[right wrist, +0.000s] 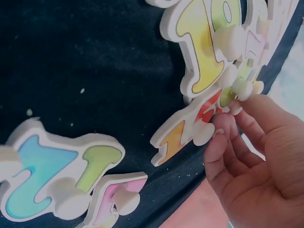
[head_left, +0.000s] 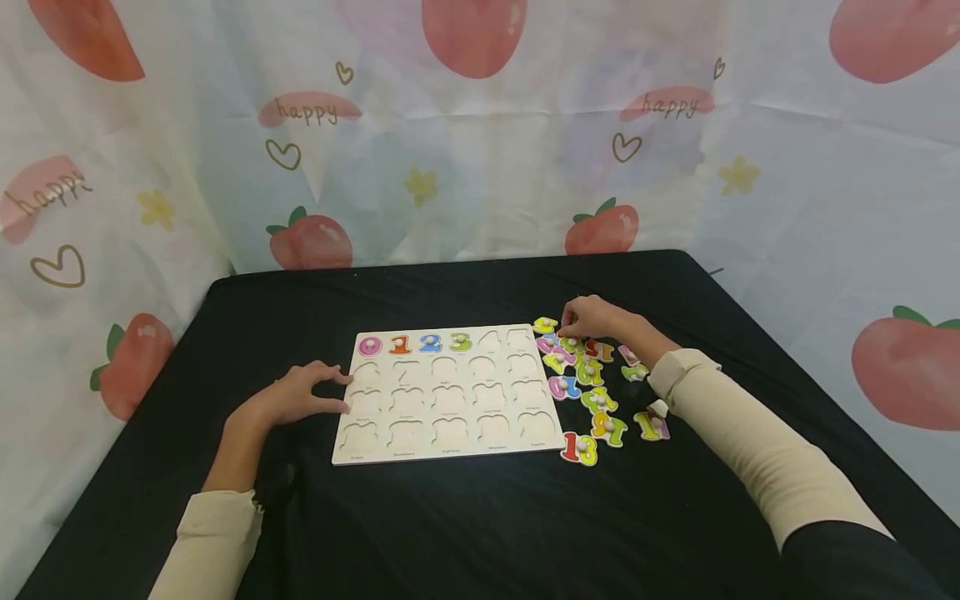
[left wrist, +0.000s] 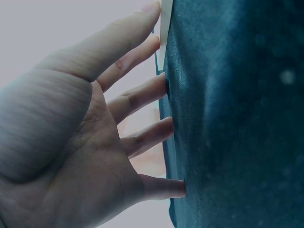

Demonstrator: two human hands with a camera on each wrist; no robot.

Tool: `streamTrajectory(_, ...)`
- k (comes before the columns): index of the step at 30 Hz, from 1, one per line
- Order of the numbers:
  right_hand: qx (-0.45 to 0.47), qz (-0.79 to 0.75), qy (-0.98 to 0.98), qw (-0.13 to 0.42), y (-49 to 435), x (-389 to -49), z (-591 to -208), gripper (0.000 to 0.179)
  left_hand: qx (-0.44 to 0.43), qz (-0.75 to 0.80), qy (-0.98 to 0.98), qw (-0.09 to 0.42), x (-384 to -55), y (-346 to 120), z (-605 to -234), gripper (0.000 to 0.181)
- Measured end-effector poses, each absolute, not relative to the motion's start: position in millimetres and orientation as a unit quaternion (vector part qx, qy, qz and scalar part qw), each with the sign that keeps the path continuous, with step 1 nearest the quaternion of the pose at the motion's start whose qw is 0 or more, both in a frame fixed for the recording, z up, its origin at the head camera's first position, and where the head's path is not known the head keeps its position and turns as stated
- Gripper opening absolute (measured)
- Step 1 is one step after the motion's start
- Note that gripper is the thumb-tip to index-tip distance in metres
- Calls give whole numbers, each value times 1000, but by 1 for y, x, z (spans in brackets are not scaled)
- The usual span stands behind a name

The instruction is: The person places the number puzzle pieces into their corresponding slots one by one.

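Note:
A pale wooden number board [head_left: 431, 450] lies flat on the black cloth, with a pink 0 [head_left: 370, 345], red 1 [head_left: 400, 344], blue 2 [head_left: 431, 342] and green 3 [head_left: 461, 341] in its top row. My left hand [head_left: 300, 392] touches the board's left edge, thumb and fingers spread and fairly straight; the left wrist view shows the palm [left wrist: 90, 142]. At the far end of the loose pieces, my right hand [head_left: 592, 317] pinches a number puzzle piece with gathered fingertips. In the right wrist view these fingers [right wrist: 216, 147] partly hide it, so its number is unclear.
Several knobbed number pieces [head_left: 598, 400] lie along the board's right side, some overlapping. A red-and-green 18 [head_left: 579, 448] touches its lower right corner. Farther right is another loose piece [head_left: 651, 426]. A fruit-print curtain [head_left: 465, 192] hangs behind the black table [head_left: 465, 525].

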State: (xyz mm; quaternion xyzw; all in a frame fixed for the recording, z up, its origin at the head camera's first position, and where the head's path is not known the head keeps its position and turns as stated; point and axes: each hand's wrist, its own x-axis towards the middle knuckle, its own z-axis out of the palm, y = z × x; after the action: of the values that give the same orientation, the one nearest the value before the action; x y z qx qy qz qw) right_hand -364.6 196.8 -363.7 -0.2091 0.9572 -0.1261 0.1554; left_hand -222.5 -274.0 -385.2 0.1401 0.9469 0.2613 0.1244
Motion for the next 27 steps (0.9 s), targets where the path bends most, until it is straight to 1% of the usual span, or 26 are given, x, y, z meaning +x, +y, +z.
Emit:
streamTrajectory(3,-205,-125,956,165,197,-366,-363,14,137,259,948,126,-222,-274,-385,58)
streamTrajectory(5,-202,-122,958,162,196,-367,-361,12,135,259,948,127,-221,-275,-385,58)
streamTrajectory(9,-211,-114,961,140,192,-366,-358,7,132,259,948,128,-221,-275,-385,59)
streamTrajectory(15,-249,-125,956,93,190,-364,-356,8,135,266,946,127,-221,-275,-383,58)
streamTrajectory(17,-257,-135,953,85,189,-364,-356,9,135,267,946,127,-221,-275,-382,57)
streamTrajectory(22,-270,-159,946,82,184,-362,-358,13,134,266,946,129,-222,-275,-381,57)
streamTrajectory(27,-305,-181,931,85,173,-361,-361,13,134,266,946,129,-222,-275,-382,57)
